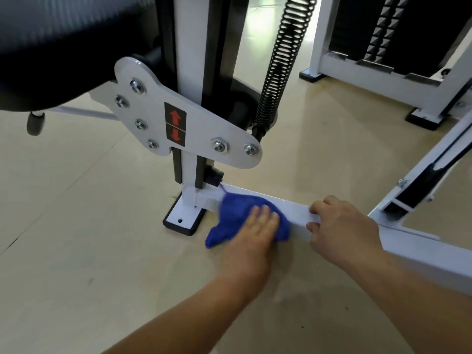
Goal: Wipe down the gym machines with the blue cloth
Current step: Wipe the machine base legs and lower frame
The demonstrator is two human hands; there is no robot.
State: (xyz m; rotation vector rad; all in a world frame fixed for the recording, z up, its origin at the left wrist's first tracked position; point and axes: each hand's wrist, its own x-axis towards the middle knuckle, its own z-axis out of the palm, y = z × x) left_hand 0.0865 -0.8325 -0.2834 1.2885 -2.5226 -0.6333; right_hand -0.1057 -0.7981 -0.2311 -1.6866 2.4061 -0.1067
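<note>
Left hand (255, 226) is flat on the blue cloth (237, 215), fingers straight and together. It presses the cloth onto the white base beam (293, 213) at the beam's far end, just beside the upright post (190, 172). The cloth spills over the beam's near edge, one corner down by the floor. Right hand (342, 226) sits further along the same beam, fingers and thumb curled round it in a firm grasp.

Tight quarters here. The post's foot plate (182, 221), rimmed in black rubber, lies just left of the cloth. A small black block (214, 178) juts from the post right above the beam's end. Higher up hangs a white bracket plate (153, 111) with six bolts and a red up-down arrow label (175, 123). A black coil spring (278, 60) climbs behind it. A black padded seat (51, 47) overhangs the top left corner.

At right, a slanted white frame bar (419, 172) meets the beam. Beyond it stands a weight stack (383, 29) in its white frame. The floor (76, 200) is glossy beige tile, catching light, with dark specks nearby.
</note>
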